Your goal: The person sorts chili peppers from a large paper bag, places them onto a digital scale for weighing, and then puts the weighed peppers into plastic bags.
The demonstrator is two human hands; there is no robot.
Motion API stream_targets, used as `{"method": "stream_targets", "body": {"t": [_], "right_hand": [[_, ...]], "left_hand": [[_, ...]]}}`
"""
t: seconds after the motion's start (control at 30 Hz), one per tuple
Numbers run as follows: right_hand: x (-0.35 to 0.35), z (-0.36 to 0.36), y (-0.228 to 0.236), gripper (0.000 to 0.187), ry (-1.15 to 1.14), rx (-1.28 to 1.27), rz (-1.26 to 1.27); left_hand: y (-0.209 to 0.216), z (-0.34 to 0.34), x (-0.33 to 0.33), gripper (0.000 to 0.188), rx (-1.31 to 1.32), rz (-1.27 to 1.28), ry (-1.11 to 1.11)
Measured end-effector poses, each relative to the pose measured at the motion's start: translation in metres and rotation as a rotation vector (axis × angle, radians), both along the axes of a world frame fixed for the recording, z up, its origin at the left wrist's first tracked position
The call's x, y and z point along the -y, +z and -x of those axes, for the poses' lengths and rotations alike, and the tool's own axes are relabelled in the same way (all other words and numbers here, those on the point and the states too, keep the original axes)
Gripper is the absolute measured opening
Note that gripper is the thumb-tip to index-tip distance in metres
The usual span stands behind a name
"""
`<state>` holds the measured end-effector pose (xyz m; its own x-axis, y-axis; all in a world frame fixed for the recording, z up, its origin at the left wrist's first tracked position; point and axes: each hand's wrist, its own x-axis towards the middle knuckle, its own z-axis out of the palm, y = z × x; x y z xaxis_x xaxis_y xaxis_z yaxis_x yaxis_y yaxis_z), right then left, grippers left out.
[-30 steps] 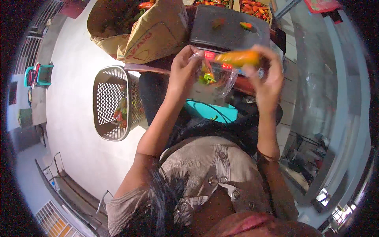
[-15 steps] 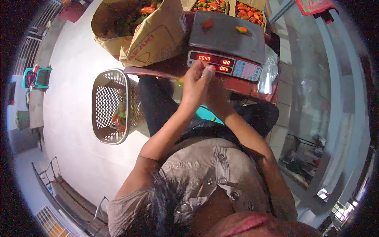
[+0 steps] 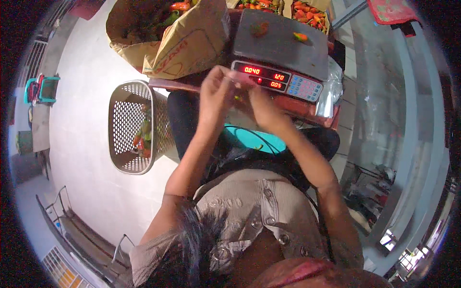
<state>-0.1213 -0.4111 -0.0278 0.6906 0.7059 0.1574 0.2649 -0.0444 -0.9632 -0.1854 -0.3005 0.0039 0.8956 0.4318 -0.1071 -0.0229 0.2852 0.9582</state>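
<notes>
Just in front of the digital scale (image 3: 281,48), my two hands are raised close together. My left hand (image 3: 216,91) has its fingers bent into a pinch. My right hand (image 3: 260,98) is beside it, its fingers drawn together and blurred by motion. What they hold is too smeared to name; a small yellow-green spot shows between the hands. On the scale's grey plate lie an orange-green chili pepper (image 3: 300,36) and a dull reddish blurred patch. Red digits glow on the scale's display. Below my hands, a turquoise rounded thing (image 3: 254,139) lies at my lap with a small green piece on it.
A big brown paper bag (image 3: 187,50) of peppers stands on the red-brown table (image 3: 177,85), left of the scale. Boxes of orange chilies (image 3: 309,15) stand behind it. Clear plastic (image 3: 327,98) lies at its right. A beige perforated basket (image 3: 154,125) with some peppers stands on the floor.
My hands have moved apart from being pressed together, the left going left. More of the turquoise thing shows under them. The scale's digits are the same.
</notes>
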Motion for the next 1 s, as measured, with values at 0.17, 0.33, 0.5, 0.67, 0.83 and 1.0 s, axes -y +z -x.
{"method": "stream_targets", "body": {"t": [0.17,0.33,0.5,0.67,0.83,1.0], "right_hand": [[0.004,-0.093,0.039,0.009,-0.217,0.620,0.073],[-0.035,-0.189,-0.052,0.036,-0.315,1.025,0.381],[-0.055,-0.234,-0.098,0.041,-0.446,0.675,0.743],[-0.012,-0.214,-0.059,0.034,-0.327,0.494,0.367],[0.054,-0.094,0.045,0.024,-0.119,-0.093,-0.289],[0.054,-0.021,0.070,0.023,-0.018,0.095,-0.148]], "left_hand": [[0.012,0.009,-0.021,0.013,-0.046,0.106,-0.015],[0.027,0.009,-0.017,0.012,-0.002,0.141,-0.064],[0.034,0.003,-0.019,0.011,-0.003,0.106,-0.057],[0.032,-0.002,-0.022,0.012,-0.008,0.073,-0.032],[0.016,-0.007,-0.027,0.012,0.014,0.074,-0.008],[0.017,-0.013,-0.021,0.012,0.033,0.028,-0.024]]}}
